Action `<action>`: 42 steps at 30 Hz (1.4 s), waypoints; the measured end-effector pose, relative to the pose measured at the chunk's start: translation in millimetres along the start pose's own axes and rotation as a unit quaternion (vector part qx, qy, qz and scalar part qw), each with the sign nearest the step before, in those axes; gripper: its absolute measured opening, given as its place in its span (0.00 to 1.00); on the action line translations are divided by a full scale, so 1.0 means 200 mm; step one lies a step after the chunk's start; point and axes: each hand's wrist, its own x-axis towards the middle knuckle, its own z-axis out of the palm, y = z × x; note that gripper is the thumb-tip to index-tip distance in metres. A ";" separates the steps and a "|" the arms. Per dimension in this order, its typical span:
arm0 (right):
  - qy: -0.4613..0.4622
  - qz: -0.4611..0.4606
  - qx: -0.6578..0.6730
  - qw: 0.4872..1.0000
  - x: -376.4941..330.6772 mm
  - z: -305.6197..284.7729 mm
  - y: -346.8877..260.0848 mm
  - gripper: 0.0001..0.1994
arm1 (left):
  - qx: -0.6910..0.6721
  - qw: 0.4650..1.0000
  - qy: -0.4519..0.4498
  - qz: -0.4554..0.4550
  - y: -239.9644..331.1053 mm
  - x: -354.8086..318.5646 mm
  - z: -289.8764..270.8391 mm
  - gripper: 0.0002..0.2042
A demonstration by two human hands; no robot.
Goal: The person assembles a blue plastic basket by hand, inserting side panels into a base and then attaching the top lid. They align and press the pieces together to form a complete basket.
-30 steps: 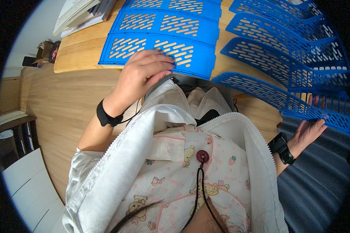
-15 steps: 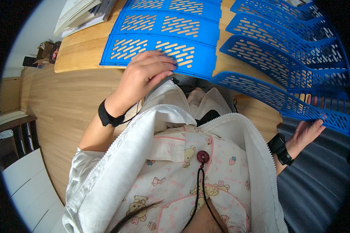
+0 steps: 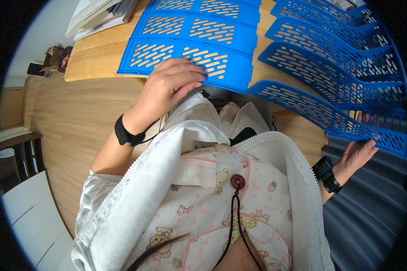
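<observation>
A flat blue slotted plastic panel (image 3: 237, 58), made of hinged sections, lies on the wooden table up to its near edge. My left hand (image 3: 169, 83) is over that near edge, fingers together and curled on the panel, thumb along its rim. To the right stands a blue file rack (image 3: 303, 61) with several slotted upright dividers. My right hand (image 3: 353, 158) grips the rack's nearest wall at its lower right end. The thumb stays on the near side, while the fingers show through the slots behind it.
Books or folders (image 3: 92, 18) are stacked at the table's (image 3: 92, 56) far left. Dark grey pleated cloth (image 3: 366, 217) hangs at the right below the rack. A brown box (image 3: 54, 56) sits on the wood floor to the left, and white panels (image 3: 34, 217) stand at lower left.
Both hands keep their places on the panel and the rack. The whole view has shifted very slightly; nothing is taken up or let go.
</observation>
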 end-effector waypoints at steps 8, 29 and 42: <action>0.000 0.013 0.002 1.000 0.00 0.01 -0.01 0.30 | -0.004 1.000 0.004 0.003 -0.01 0.00 0.00 0.06; -0.019 0.006 0.001 1.000 -0.02 0.03 -0.03 0.32 | 0.001 1.000 0.006 -0.002 -0.03 0.00 -0.01 0.06; -0.010 0.038 -0.006 0.999 0.00 0.08 -0.06 0.28 | -0.010 1.000 0.011 0.022 -0.04 0.04 -0.01 0.06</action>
